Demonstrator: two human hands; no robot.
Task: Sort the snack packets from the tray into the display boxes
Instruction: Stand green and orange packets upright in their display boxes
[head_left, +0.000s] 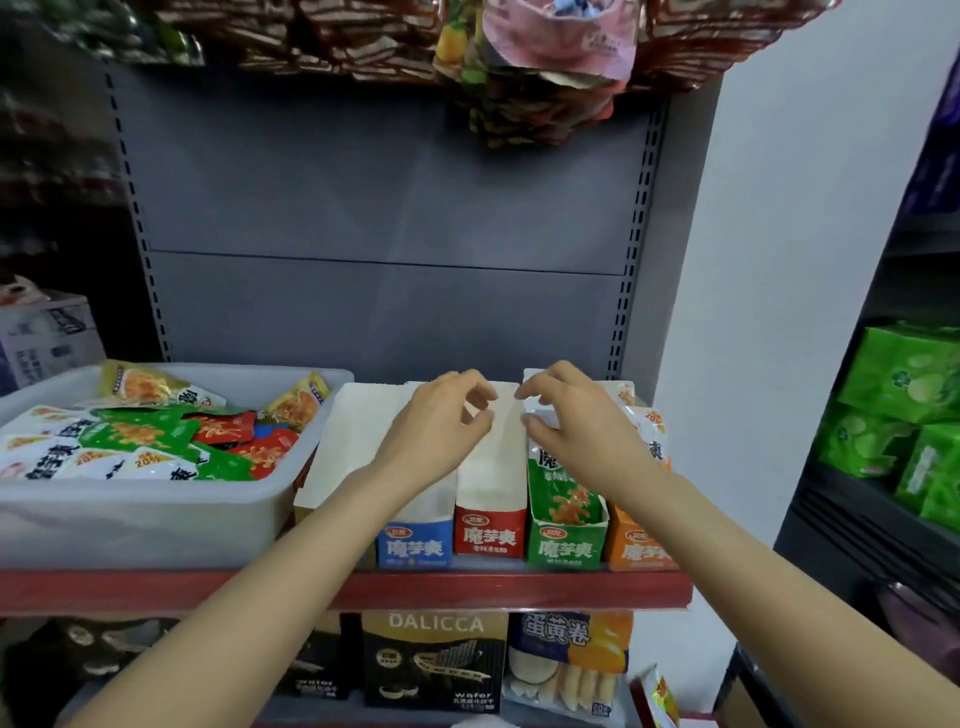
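A translucent white tray (156, 514) on the left of the shelf holds several snack packets (156, 436) in white, green, red and yellow. To its right stand display boxes in a row: a plain white one (337, 441), a blue one (414, 545), a red one (490, 530), a green one (566, 545) with green packets inside, and an orange one (641, 551). My left hand (441, 421) hovers over the blue and red boxes with fingers loosely curled, holding nothing. My right hand (576, 415) hovers over the green box, fingers also loosely curled and empty.
The red shelf edge (467, 590) runs in front of the boxes. Below it sit wafer boxes (434, 660) and an egg-roll pack (569, 660). Snack bags hang above (524, 67). Green packs (904, 410) fill a shelf at right. A white wall stands beside the orange box.
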